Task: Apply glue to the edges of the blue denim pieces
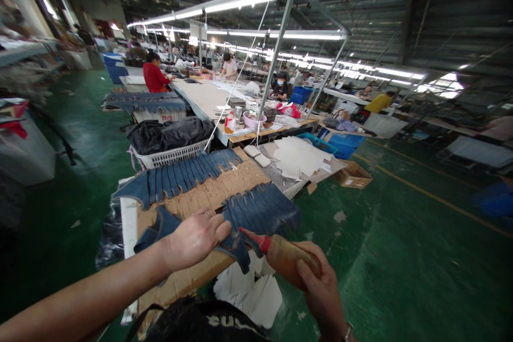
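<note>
My right hand (323, 283) is wrapped round a squeeze bottle (286, 259) of brownish content, tilted with its red nozzle pointing left. The nozzle tip is close to a blue leather-like piece (239, 252) at the near edge of the cardboard-topped table (208, 187). Curled fingers of my left hand (198, 238) close on that piece; the fingertips are hidden beneath the hand. Beyond it, overlapping blue pieces (260, 208) fan out to the right. Another row of blue pieces (184, 176) lies along the table's far left side.
White scraps (256, 294) hang below the near edge. A white basket (172, 155) with dark cloth stands behind the table. Farther right are white sheets (302, 155), a cardboard box (355, 175) and blue crates (342, 144). A metal post (276, 48) rises at the long worktable, where several people sit.
</note>
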The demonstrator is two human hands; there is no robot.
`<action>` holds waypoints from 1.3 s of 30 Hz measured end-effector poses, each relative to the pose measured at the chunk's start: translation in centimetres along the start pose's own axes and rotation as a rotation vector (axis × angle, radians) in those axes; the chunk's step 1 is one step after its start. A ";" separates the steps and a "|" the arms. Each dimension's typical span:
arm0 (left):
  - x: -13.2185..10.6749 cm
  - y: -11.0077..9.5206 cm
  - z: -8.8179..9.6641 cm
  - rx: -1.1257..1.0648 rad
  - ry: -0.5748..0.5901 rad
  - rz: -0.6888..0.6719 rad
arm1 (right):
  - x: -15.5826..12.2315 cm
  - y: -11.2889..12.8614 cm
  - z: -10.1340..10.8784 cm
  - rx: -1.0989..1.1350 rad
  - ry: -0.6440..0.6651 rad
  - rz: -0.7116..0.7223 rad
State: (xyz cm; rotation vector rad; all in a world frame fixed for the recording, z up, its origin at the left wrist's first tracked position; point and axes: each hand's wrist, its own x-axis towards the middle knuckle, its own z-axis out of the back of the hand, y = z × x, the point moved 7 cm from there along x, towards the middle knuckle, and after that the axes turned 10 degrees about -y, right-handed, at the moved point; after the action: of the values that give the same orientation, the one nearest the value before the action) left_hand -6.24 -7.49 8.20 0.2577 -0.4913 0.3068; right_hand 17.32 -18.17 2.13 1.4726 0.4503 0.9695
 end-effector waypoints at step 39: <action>-0.6 11.9 -4.6 -1.226 -0.078 1.055 | 2.6 -1.8 -8.1 0.414 0.168 -0.312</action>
State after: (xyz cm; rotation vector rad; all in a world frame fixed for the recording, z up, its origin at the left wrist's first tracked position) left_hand -8.89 4.79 5.96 -1.2346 -0.7788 0.9456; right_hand 12.96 -10.89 0.33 1.6277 1.0206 0.7795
